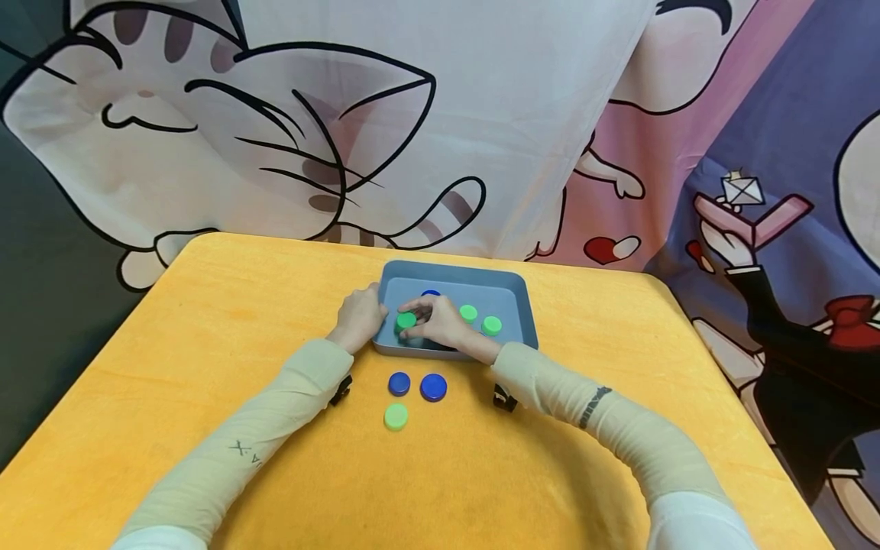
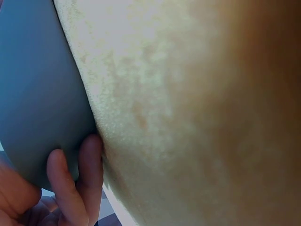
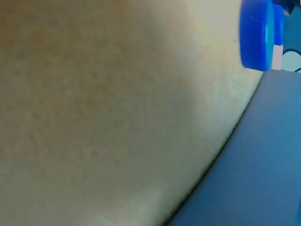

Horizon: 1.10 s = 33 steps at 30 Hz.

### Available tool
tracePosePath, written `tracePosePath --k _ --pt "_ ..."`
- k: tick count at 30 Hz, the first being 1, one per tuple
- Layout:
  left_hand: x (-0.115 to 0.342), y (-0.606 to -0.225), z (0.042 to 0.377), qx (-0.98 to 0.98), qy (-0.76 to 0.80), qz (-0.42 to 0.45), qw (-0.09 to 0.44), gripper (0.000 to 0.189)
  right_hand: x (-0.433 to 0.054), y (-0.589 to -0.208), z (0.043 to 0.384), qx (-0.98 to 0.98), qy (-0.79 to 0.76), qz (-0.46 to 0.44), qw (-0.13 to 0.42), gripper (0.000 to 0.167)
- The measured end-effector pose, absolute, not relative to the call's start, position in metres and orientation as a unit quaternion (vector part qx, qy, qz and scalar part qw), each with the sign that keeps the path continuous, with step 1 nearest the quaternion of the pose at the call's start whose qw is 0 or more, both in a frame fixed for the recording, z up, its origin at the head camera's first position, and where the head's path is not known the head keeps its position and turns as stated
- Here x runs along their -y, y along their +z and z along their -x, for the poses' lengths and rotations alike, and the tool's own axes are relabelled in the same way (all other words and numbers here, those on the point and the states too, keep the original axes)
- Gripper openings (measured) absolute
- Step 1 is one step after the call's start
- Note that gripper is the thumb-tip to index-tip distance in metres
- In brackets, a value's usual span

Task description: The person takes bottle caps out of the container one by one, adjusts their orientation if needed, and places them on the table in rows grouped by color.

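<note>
A blue-grey tray (image 1: 454, 271) lies on the table. In the head view my left hand (image 1: 360, 317) grips its left rim; in the left wrist view the fingers (image 2: 66, 183) bend against the tray's outer wall (image 2: 42, 84). Over the tray's left part my right hand (image 1: 443, 321) pinches a green bottle cap (image 1: 406, 321) between thumb and fingers. Two light green caps, one nearer the middle (image 1: 468, 313) and another cap (image 1: 491, 326) to its right, lie inside. A blue cap (image 1: 431, 292) there is partly hidden behind my right hand.
In front of the tray, on the yellow tablecloth (image 1: 289, 489), lie a smaller blue cap (image 1: 399, 383), a larger blue cap (image 1: 433, 387) and a light green cap (image 1: 396, 416). A ridged blue cap (image 3: 256, 35) shows in the right wrist view. Cartoon-printed cloth (image 1: 522, 114) hangs behind the table.
</note>
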<state>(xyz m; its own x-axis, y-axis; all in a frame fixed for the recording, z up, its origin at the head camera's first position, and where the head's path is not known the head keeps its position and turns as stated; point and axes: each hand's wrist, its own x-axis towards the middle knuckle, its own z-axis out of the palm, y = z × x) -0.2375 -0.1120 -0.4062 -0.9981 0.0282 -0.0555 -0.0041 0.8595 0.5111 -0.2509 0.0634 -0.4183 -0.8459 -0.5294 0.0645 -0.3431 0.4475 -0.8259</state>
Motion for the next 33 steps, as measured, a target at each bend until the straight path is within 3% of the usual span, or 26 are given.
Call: tracePosePath --k 16,33 --pt "0.11 -0.407 0.238 -0.962 0.269 0.003 0.036 0.043 -0.076 -0.397 0.244 -0.848 -0.47 0.232 0.082 0.041" --pt "0.111 -0.407 0.237 -0.963 0.268 -0.005 0.022 0.041 -0.085 -0.376 0.211 -0.851 -0.455 0.258 0.057 0.038"
